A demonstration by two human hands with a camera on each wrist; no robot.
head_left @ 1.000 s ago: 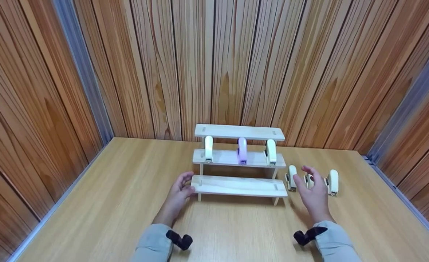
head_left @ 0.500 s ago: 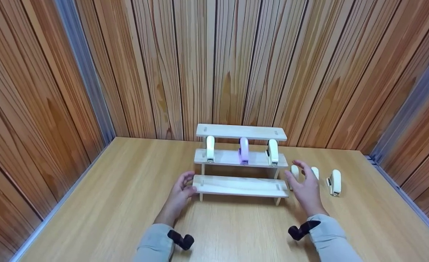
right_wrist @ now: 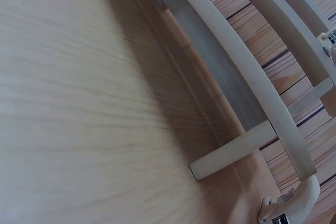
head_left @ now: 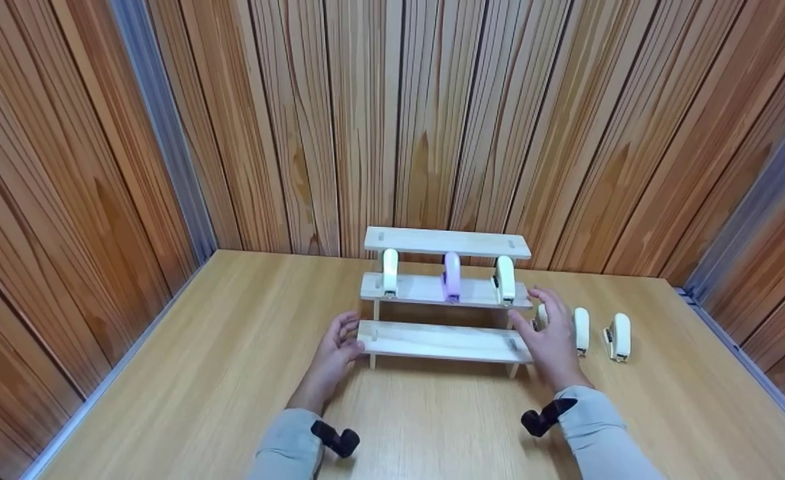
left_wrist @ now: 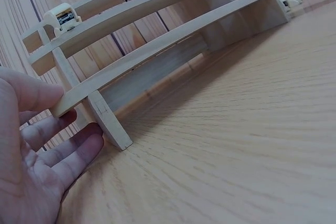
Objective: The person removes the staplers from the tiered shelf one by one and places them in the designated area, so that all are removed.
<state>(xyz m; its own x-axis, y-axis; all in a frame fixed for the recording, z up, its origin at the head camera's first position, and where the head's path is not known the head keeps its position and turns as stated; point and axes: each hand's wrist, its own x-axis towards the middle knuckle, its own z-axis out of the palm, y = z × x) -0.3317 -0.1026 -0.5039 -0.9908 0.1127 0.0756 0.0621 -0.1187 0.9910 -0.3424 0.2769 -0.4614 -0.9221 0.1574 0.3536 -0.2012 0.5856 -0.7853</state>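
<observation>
My left hand [head_left: 331,350] pinches the left end of the lowest tier of a three-tier wooden display rack [head_left: 442,341]; in the left wrist view its thumb lies over the board. At the rack's right end is my right hand [head_left: 552,343], thumb and fingers spread apart with nothing between them; contact with the board cannot be made out. On the middle tier stand a cream stapler [head_left: 390,273], a purple stapler [head_left: 453,277] and another cream stapler [head_left: 506,280]. Behind the right hand, a cream stapler [head_left: 540,317] on the table is partly hidden.
Two more cream staplers, one nearer [head_left: 582,331] and one farther right [head_left: 621,337], stand on the wooden table [head_left: 432,420]. Wood-plank walls [head_left: 426,120] enclose the table at the back and sides.
My right hand has moved left from over the loose staplers to the rack's right end, uncovering the middle loose stapler. The left hand keeps its hold; the head view has shifted slightly.
</observation>
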